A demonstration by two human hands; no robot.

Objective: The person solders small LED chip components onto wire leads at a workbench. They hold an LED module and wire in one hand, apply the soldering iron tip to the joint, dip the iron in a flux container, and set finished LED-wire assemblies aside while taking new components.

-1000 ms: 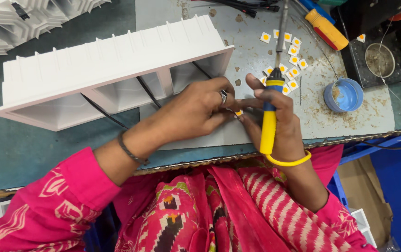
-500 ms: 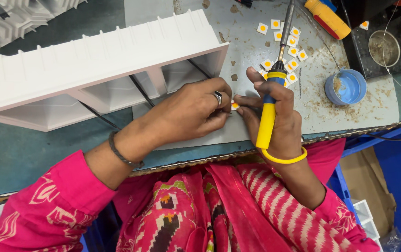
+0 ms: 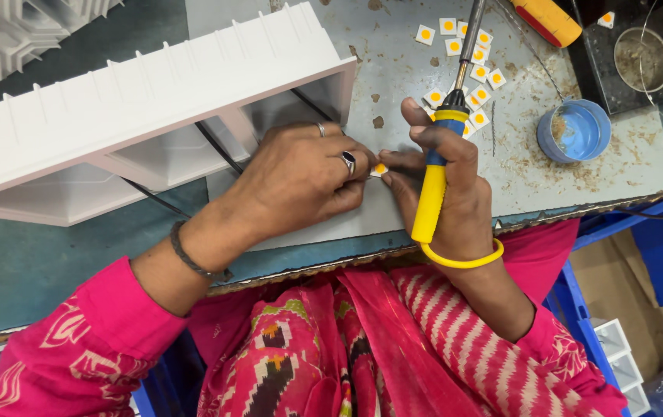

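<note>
My right hand (image 3: pixel 443 185) grips a yellow and blue soldering iron (image 3: pixel 438 162), its metal tip pointing away toward the top of the view. My left hand (image 3: pixel 300 181), with rings on two fingers, pinches a small white square chip with an orange centre (image 3: pixel 378 168) together with my right fingertips. Both hands rest on a grey work mat (image 3: pixel 393 93). Just left of the hands lies a long white plastic housing (image 3: pixel 138 116) with black wires (image 3: pixel 211 147) running out of it.
Several loose white and orange chips (image 3: pixel 470 46) lie scattered beyond the iron. A small blue round tin (image 3: pixel 574 130) sits to the right, a metal dish (image 3: pixel 644 58) behind it, and a yellow-handled tool (image 3: pixel 547 19) at the top. White ribbed parts (image 3: pixel 22 27) stand top left.
The view has shifted a little. My hands stay together around the small chip, with the soldering iron held the same way.
</note>
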